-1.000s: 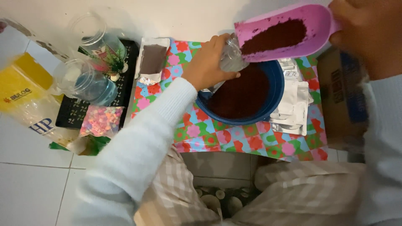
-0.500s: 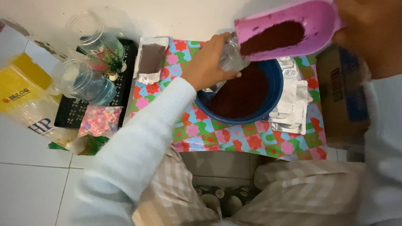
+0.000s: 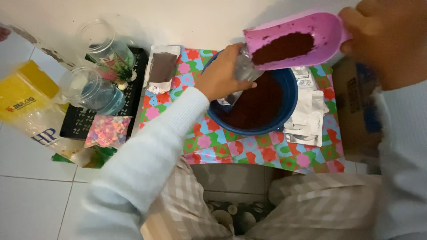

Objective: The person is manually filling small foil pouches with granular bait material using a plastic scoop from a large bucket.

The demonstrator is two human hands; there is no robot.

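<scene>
My right hand (image 3: 384, 38) grips the handle of a pink scoop (image 3: 296, 38) loaded with dark brown soil, held up over a blue bowl (image 3: 287, 100) that is also full of brown soil. My left hand (image 3: 222, 73) holds a small clear pouch (image 3: 242, 71) at the bowl's left rim, just under the scoop's front lip. The bowl sits on a mat with a colourful flower pattern (image 3: 249, 149).
A silver pouch filled with soil (image 3: 161, 69) lies left of the bowl, flat silver pouches (image 3: 309, 115) to its right. On a black tray (image 3: 82, 122) stand two clear jars (image 3: 95, 91). A bag of coloured pebbles (image 3: 106, 131), a yellow bag (image 3: 22, 95) and a cardboard box (image 3: 356, 111) flank them.
The loaded scoop has shifted slightly left and lower toward the pouch in my left hand. My left hand stays at the bowl's rim.
</scene>
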